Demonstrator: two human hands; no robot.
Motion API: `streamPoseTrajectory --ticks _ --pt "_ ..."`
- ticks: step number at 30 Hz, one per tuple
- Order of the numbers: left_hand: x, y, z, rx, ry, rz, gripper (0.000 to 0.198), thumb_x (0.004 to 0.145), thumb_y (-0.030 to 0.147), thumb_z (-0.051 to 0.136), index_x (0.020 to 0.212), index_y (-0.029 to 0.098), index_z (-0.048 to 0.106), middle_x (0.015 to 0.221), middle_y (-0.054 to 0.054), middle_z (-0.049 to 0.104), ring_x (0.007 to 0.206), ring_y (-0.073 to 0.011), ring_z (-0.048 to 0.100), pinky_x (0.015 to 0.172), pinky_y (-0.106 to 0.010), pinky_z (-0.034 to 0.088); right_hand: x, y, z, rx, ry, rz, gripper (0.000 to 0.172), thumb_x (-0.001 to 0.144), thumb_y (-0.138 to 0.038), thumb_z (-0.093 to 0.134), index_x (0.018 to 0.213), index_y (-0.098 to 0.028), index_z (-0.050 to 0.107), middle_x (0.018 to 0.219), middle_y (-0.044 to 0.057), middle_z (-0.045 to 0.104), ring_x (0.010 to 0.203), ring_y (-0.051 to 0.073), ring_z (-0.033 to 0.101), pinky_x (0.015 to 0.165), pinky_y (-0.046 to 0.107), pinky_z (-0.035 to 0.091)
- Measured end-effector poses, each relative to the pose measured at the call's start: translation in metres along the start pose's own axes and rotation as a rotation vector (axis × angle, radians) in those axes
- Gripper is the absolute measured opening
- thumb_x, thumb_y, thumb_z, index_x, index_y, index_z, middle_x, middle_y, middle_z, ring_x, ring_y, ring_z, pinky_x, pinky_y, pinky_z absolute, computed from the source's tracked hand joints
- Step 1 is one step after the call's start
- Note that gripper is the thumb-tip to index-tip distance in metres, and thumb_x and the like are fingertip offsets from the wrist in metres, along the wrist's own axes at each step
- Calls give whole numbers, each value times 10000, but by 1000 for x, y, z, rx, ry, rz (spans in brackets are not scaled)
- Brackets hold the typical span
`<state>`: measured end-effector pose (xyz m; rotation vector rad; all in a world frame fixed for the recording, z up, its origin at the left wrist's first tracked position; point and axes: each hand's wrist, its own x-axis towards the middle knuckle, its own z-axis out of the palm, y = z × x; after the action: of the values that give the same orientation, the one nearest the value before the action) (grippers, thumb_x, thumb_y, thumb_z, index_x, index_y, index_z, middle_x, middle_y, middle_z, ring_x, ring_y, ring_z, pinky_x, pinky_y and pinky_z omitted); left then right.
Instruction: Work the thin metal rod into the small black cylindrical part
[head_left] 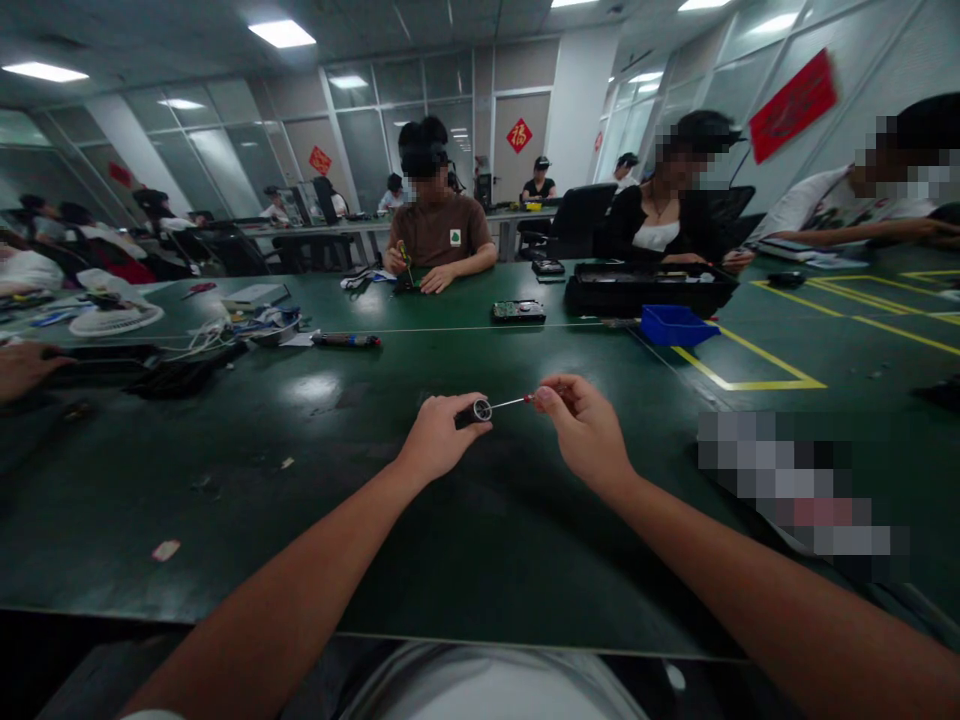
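My left hand [437, 435] is closed around a short black screwdriver handle [474, 412] with a silver collar at its end. A thin metal bit [508, 403] with a red part at its far end sticks out of the collar toward the right. My right hand [581, 425] pinches that far end between thumb and fingertips. Both hands hover just above the dark green table [300, 480], a little apart from each other.
A hard drive [518, 311] and a blue bin [675, 325] lie farther back, beside a black tray [649, 288]. A pen-like tool [346, 340], cables and a white fan [114, 315] sit at the left. Persons sit across the table. Yellow tape lines [750, 380] mark the right side.
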<state>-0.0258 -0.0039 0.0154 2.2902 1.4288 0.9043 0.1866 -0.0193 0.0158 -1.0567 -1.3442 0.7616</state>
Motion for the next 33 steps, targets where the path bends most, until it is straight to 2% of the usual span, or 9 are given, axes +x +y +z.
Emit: streamPoseTrajectory --ticks 5,7,11,15,19,25,33 --pt "0 0 -2 -24 11 76 360 860 281 736 1218 276 691 1111 -32 745 1019 -248 631 979 -439 430 9 2 -4 333 -32 245 306 851 -520 663 871 -215 644 740 16 655 676 177 637 757 392 567" --pt "1 -1 -3 -21 16 70 353 862 285 733 1213 275 693 1102 -33 745 1015 -249 628 971 -438 432 12 3 -5 375 -32 279 312 836 -523 680 841 -214 636 708 5 637 641 165 619 728 378 569" --pt "1 -2 -3 -8 12 51 347 866 297 729 1210 278 693 1100 -32 744 1018 -251 620 952 -433 437 11 5 -5 266 51 166 277 856 -489 674 889 -217 631 789 15 673 680 159 633 691 340 546" --pt "1 -2 -2 -1 5 69 352 869 320 729 1215 274 687 1113 -28 745 1003 -247 628 956 -442 426 6 3 -3 149 6 50 243 920 -458 601 922 -217 628 807 22 677 708 165 642 707 345 535" --pt "1 -2 -1 11 -13 81 351 864 343 737 1206 276 687 1084 -25 754 977 -246 649 960 -456 413 4 -2 -4 58 -24 -4 239 938 -446 576 931 -212 625 817 32 683 728 180 652 717 361 532" --pt "0 -1 0 27 -39 55 320 863 338 737 1175 278 699 1141 -25 749 1043 -253 653 998 -464 393 2 -6 -5 -40 -54 -6 259 943 -452 573 934 -204 647 799 42 701 719 192 663 710 370 525" --pt "-1 4 -3 19 -66 44 315 869 330 725 1176 267 698 1123 -30 751 1014 -251 648 974 -453 416 7 0 -4 59 -2 83 285 901 -479 612 882 -197 655 781 38 695 691 180 650 694 350 528"
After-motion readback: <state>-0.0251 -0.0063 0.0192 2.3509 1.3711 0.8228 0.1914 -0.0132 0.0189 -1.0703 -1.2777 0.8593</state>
